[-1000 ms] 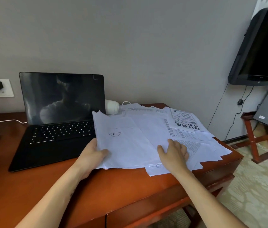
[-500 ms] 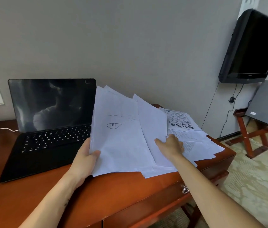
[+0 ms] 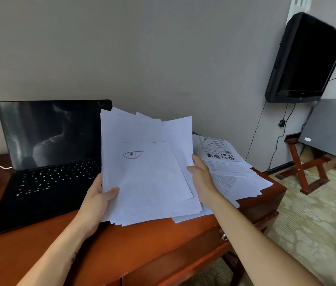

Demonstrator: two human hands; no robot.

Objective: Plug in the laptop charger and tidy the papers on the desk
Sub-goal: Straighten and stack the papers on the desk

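On the bench, sheaf stands tilted, long axis up, L hand & R hand fingers pinching its sides; loose sheets lie flat nearer R hand.

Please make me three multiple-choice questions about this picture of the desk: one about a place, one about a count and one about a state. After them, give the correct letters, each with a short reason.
1. Seen from the person, where does the open black laptop stand relative to the raised stack of white paper sheets?
A. To its left
B. To its right
C. On top of it

2. How many hands grip the stack?
A. None
B. One
C. Two

3. In what state is the laptop screen?
A. Dark
B. Showing a bright document
C. Folded shut

Answers:
1 A: the laptop sits on the reddish-brown wooden desk, left of the stack.
2 C: the left hand holds the left edge and the right hand holds the right edge.
3 A: the lid is up and the screen is black, with only faint reflections.
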